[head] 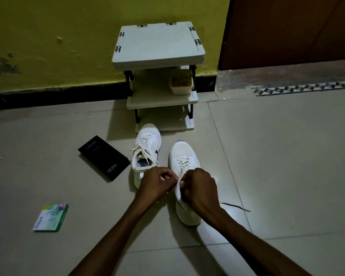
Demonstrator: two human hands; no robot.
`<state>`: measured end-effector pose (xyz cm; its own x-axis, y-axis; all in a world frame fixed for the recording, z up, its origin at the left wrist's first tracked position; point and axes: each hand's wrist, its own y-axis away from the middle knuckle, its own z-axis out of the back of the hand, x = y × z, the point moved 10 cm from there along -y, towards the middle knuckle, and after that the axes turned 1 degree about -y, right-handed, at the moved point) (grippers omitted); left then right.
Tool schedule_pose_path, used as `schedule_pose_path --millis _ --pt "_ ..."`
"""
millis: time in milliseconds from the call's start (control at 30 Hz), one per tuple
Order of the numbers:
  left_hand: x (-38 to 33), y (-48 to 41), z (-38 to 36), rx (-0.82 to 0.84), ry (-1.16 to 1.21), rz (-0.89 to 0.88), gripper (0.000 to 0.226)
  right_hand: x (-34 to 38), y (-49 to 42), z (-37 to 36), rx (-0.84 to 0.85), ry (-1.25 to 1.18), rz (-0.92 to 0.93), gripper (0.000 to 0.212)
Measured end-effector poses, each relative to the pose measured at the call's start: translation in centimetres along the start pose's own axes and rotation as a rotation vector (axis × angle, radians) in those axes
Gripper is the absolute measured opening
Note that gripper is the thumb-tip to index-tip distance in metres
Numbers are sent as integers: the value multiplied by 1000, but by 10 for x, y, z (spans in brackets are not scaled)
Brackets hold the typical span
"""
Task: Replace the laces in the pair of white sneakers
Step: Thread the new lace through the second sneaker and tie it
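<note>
A pale tiled floor (277, 156) fills most of the view, meeting a yellow wall (58, 36) with a dark skirting at the back and a brown door (287, 26) at the far right. Against the wall stands a small white three-tier shelf rack (157, 42) on black legs; its middle shelf holds a pale tub (181, 82) whose contents are too dim to make out.

The pair of white sneakers sits on the floor just in front of the rack, toes pointing towards it. The left sneaker (147, 140) lies nearer the rack, its white lace loose and spread across the tongue. The right sneaker (182, 152) sits just beside it and closer to the person, laced over its lower eyelets.

A black box (104, 158) printed with "vivo" and "120W" lies flat, just left of the left sneaker.

Both forearms reach in from below. The left hand (155, 184) and right hand (199, 188) are close together over the collar of the right sneaker, fingers curled, each pinching the white lace (180, 179) that rises from its upper eyelets.

A green and white packet (51, 218) lies well apart at the lower left. A thin dark lace (235, 207) trails on the floor to the right of the right sneaker's heel.
</note>
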<state>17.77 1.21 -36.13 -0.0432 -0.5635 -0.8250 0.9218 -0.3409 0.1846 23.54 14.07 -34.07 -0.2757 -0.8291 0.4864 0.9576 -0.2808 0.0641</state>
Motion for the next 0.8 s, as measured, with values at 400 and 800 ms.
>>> schedule_pose_path --millis 400,800 --pt "-21 -5 45 -287 78 -31 13 -1 24 -13 -35 -141 7 26" --pt "-41 2 -2 142 -665 9 12 -2 20 -24 -16 -101 49 30"
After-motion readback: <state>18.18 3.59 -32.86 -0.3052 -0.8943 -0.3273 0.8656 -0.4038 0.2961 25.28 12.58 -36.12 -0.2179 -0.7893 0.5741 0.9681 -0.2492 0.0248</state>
